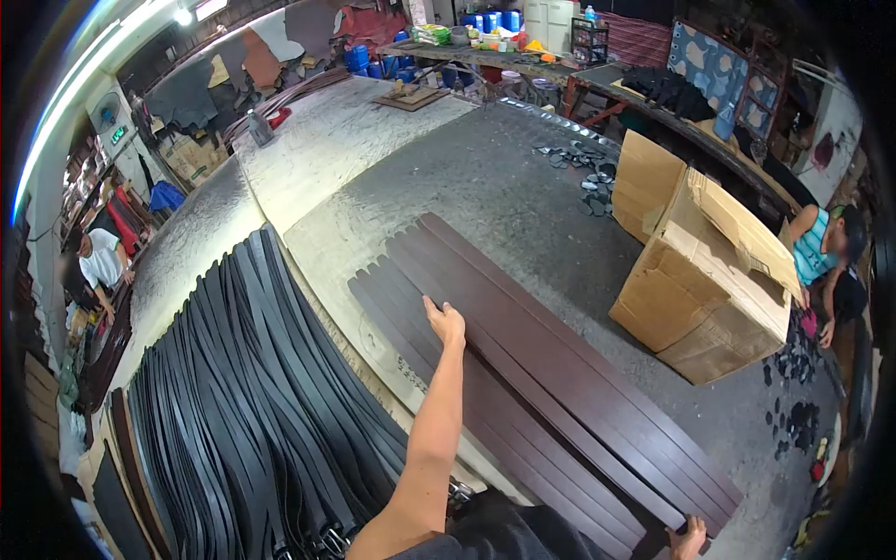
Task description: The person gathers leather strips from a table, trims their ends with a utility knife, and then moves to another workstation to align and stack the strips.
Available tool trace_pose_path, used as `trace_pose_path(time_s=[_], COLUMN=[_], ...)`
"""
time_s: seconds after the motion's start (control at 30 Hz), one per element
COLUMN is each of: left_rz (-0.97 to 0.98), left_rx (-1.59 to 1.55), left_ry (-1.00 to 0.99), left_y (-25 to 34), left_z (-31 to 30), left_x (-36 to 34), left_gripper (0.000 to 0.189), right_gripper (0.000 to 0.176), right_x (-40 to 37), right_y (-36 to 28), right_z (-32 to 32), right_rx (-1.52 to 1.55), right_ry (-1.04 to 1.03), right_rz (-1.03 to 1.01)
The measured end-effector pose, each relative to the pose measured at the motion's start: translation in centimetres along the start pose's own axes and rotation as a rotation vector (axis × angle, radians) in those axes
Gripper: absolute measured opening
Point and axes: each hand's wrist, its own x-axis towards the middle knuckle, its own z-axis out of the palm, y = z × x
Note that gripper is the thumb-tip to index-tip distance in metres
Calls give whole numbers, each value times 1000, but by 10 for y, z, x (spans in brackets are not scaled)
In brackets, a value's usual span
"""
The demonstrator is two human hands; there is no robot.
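Observation:
Several long dark-brown leather strips [560,373] lie side by side, running diagonally across the grey worktable [485,177]. My left hand [445,322] reaches out with its arm stretched and rests flat on the strips near their far end, fingers apart. My right hand [691,539] is at the bottom edge of the view, at the near end of the same strips. Its fingers curl around the strip ends, and most of the hand is cut off.
A thick row of black belts [233,411] with buckles lies to the left of the strips. An open cardboard box [709,289] stands at the right, with small dark leather offcuts [583,173] behind it. One person [826,247] stands at the right edge and another [103,266] at the left.

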Motion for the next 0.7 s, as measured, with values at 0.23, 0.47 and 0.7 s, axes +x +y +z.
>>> trace_pose_path(time_s=[0.23, 0.47, 0.7], left_rz=[-51, 30, -172], left_rx=[-76, 69, -32], left_ry=[-102, -246, -318], left_y=[-9, 14, 1], left_z=[-11, -28, -32], left_x=[7, -31, -207], left_gripper=[63, 54, 63], right_gripper=[52, 44, 48], right_x=[-2, -1, -8], right_y=[-16, -27, -40], right_z=[-12, -6, -26], right_rx=[-7, 97, 73], right_ry=[81, 215, 220], right_rz=[0, -36, -48])
